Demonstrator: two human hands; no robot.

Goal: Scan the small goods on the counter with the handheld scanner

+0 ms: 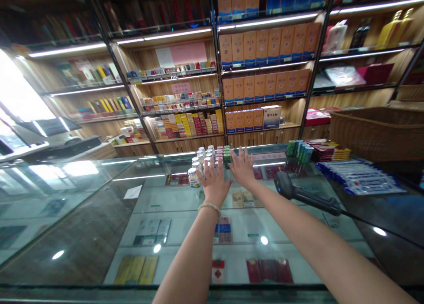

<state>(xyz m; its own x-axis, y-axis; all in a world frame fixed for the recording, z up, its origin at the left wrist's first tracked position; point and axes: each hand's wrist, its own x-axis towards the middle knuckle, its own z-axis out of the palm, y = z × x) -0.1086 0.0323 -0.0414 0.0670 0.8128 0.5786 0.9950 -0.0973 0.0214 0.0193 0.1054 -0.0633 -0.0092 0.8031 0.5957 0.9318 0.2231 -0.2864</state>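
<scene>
Small bottles [194, 178] with white caps stand in rows on the glass counter [179, 207], with pink [219, 151] and green containers [226, 153] in rows at their right end. My left hand [213, 182], a pale bracelet on its wrist, is spread at the near side of the rows and hides part of them. Beside the green containers, my right hand [243, 168] is also spread, fingers pointing away from me. Neither hand grips anything; whether the fingertips touch the containers I cannot tell.
A black barcode scanner [298, 193] lies right of my right hand, its cable trailing right. Farther right are green-and-blue cans [305, 152], stacked red-and-yellow packs [327, 150], blue-and-white packets [361, 177] and a wicker basket [374, 134]. A paper slip [133, 192] lies left.
</scene>
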